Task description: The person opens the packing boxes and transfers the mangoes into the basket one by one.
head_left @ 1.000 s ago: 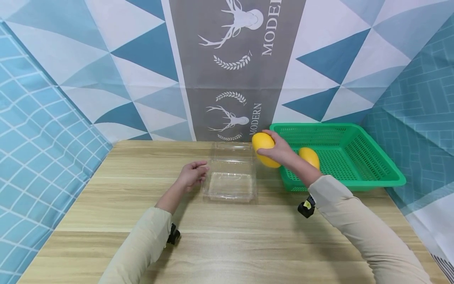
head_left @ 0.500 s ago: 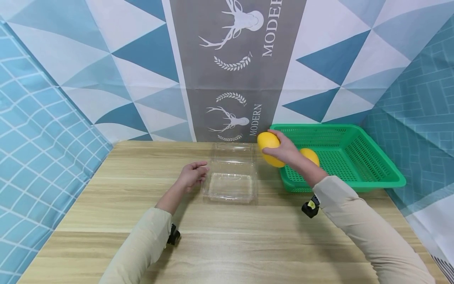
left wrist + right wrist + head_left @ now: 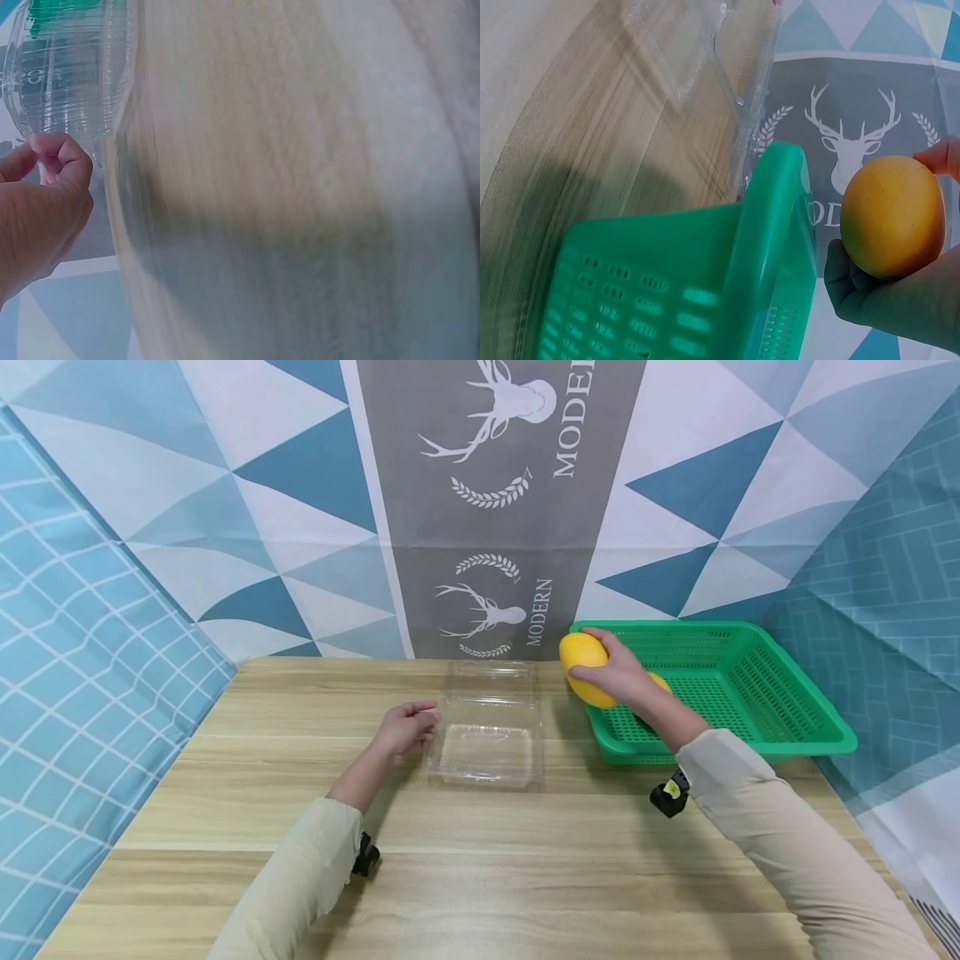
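My right hand (image 3: 619,675) grips a plump yellow mango (image 3: 587,670), fingers over its far side and thumb across the near side. It holds the mango above the left rim of the green plastic basket (image 3: 795,748); in the right wrist view the mango (image 3: 892,217) shows beyond the basket wall (image 3: 652,277). A second mango (image 3: 660,682) lies in the basket, mostly hidden behind my right hand. My left hand (image 3: 405,732) pinches the left edge of a clear plastic clamshell box (image 3: 487,752), which stands with its lid open toward the wall.
The wooden table (image 3: 480,877) runs up to a patterned cloth wall (image 3: 495,527). Blue tiled-pattern cloth (image 3: 82,652) hangs at the left, and another cloth (image 3: 892,568) closes off the right. The basket stands right of the clamshell box, against the back.
My right hand has moved to the right with the mango, from beside the clamshell box to over the basket's left rim. My left hand has stayed at the box.
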